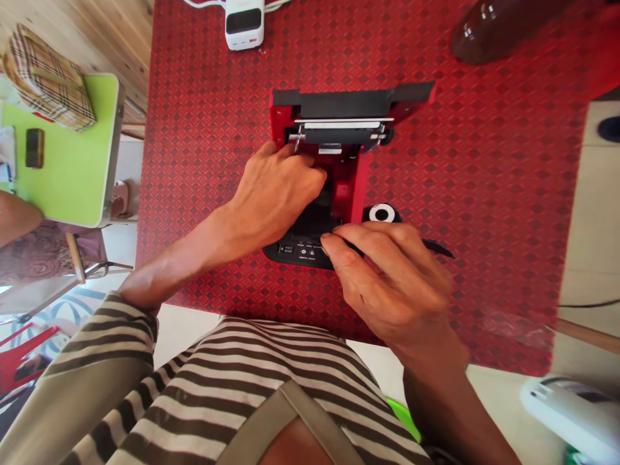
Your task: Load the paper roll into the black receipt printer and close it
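Rigid, light-looking red printer (345, 190) is being held by curled left hand (274, 194); thin black strip (436, 248) is being pinched by right hand (382, 278).

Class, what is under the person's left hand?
The left hand rests in the open red machine; a black roller shows beyond the fingers, but what lies directly beneath the palm is hidden.

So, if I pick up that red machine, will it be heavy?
The red machine looks fairly heavy for its size, with metal roller parts showing. It seems stiff, not floppy. The open black flap might swing if pushed.
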{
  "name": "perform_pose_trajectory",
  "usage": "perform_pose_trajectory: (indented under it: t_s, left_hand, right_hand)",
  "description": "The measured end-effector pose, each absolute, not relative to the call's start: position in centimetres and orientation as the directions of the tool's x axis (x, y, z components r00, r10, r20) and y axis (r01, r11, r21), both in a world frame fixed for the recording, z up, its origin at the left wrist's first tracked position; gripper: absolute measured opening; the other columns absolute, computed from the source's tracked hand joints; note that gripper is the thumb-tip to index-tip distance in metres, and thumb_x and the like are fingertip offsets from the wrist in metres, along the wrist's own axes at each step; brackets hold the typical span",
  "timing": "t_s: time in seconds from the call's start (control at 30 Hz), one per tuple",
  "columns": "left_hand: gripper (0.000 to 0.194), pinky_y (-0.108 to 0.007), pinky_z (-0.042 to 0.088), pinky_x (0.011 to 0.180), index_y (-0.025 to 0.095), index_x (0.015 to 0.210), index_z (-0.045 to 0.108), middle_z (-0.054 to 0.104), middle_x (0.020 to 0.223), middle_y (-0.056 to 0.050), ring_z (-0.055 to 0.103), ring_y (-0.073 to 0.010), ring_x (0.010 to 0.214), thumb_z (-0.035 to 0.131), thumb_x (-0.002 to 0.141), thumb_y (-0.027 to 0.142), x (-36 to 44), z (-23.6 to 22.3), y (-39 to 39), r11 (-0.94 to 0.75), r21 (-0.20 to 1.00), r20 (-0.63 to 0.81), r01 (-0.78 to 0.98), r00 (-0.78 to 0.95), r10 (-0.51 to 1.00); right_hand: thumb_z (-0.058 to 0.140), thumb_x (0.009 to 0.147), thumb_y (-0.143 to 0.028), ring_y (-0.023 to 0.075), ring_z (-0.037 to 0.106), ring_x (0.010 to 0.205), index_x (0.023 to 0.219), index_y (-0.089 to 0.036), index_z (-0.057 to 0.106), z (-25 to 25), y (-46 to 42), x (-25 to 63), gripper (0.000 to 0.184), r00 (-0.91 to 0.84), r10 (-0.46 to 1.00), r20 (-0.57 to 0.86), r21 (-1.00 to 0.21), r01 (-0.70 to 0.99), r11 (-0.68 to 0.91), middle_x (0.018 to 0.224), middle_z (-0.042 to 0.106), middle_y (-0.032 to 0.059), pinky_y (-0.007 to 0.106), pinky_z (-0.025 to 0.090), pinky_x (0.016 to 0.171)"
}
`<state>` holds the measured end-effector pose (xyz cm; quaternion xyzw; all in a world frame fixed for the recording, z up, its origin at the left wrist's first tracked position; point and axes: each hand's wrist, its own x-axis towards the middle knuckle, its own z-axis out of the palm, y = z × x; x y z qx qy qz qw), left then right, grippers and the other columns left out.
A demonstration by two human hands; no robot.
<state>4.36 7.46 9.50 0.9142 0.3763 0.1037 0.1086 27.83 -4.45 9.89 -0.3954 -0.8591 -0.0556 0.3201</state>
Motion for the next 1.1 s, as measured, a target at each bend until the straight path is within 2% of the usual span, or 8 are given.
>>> perform_pose_trajectory:
  t_s: [0.13,0.23,0.37,0.43,0.63,0.87,1.0,1.1]
  left_hand:
    - [0.028,-0.051,0.068,0.118,0.021,0.128,0.091,0.093,0.126,-0.012,0.090,-0.0337,0.125,0.064,0.128,0.021,2.9,11.6,5.9,-0.718,0.299,0.126,0.629,0.720,0.683]
    - [0.036,-0.049,0.067,0.118,0.025,0.153,0.086,0.091,0.154,-0.012,0.087,-0.0320,0.141,0.055,0.135,0.027,1.8,12.7,2.5,-0.740,0.286,0.250,0.608,0.698,0.670]
    - [0.044,-0.055,0.054,0.141,0.020,0.168,0.078,0.088,0.171,-0.018,0.075,-0.0372,0.171,0.059,0.137,0.045,1.7,11.1,-3.1,-0.720,0.204,0.422,0.664,0.604,0.677]
    - [0.053,-0.051,0.050,0.142,0.017,0.167,0.080,0.090,0.168,-0.019,0.078,-0.0360,0.167,0.056,0.138,0.055,2.1,9.6,-5.1,-0.691,0.153,0.433,0.707,0.581,0.689]
    - [0.044,-0.049,0.052,0.137,0.026,0.168,0.085,0.093,0.162,-0.014,0.082,-0.0355,0.160,0.070,0.133,0.048,2.6,7.1,-6.7,-0.617,0.129,0.505,0.776,0.484,0.714]
    - [0.029,-0.042,0.054,0.126,0.032,0.152,0.095,0.099,0.139,-0.005,0.084,-0.0284,0.138,0.085,0.124,0.026,2.6,6.6,-6.2,-0.684,0.111,0.614,0.721,0.491,0.617]
    - [0.024,-0.040,0.055,0.119,0.028,0.145,0.097,0.101,0.132,-0.003,0.087,-0.0255,0.126,0.081,0.127,0.024,2.8,6.5,-6.1,-0.692,0.104,0.626,0.714,0.494,0.604]
    - [0.026,-0.039,0.056,0.117,0.028,0.142,0.097,0.102,0.126,0.000,0.087,-0.0233,0.116,0.075,0.130,0.022,2.9,6.4,-5.9,-0.689,0.083,0.630,0.720,0.498,0.596]
  right_hand:
    - [0.082,0.115,0.002,0.0278,0.086,0.098,0.123,-0.009,0.090,10.1,-4.5,27.8,0.016,-0.486,0.649,0.585,-0.154,0.719,0.678,0.111,0.097,0.0143,0.043,0.077,0.094]
    - [0.084,0.113,0.003,0.0280,0.087,0.100,0.124,-0.007,0.090,10.1,-4.6,27.9,0.016,-0.480,0.654,0.585,-0.160,0.722,0.673,0.113,0.097,0.0149,0.042,0.077,0.096]
    - [0.085,0.113,0.001,0.0294,0.090,0.106,0.132,-0.008,0.089,9.7,-5.0,28.5,0.021,-0.493,0.658,0.569,-0.168,0.713,0.680,0.120,0.099,0.0149,0.044,0.079,0.101]
    - [0.086,0.112,0.001,0.0306,0.092,0.110,0.136,-0.008,0.087,9.5,-5.3,28.8,0.027,-0.516,0.657,0.549,-0.165,0.704,0.691,0.124,0.099,0.0160,0.044,0.079,0.102]
    - [0.088,0.109,0.003,0.0308,0.093,0.110,0.143,-0.015,0.085,9.0,-5.8,28.7,0.039,-0.465,0.666,0.583,-0.189,0.719,0.668,0.127,0.099,0.0143,0.047,0.079,0.102]
    - [0.089,0.111,-0.005,0.0317,0.092,0.106,0.141,-0.017,0.084,9.6,-5.2,28.5,0.032,-0.536,0.652,0.535,-0.160,0.694,0.702,0.123,0.099,0.0136,0.049,0.077,0.099]
    - [0.091,0.110,-0.005,0.0312,0.092,0.102,0.138,-0.017,0.087,11.2,-4.7,29.1,0.030,-0.539,0.664,0.517,-0.220,0.666,0.713,0.120,0.098,0.0136,0.048,0.077,0.097]
    - [0.095,0.109,-0.008,0.0342,0.095,0.113,0.145,-0.020,0.091,13.2,-2.6,29.9,0.039,-0.483,0.659,0.577,-0.199,0.699,0.687,0.130,0.099,0.0133,0.051,0.076,0.112]
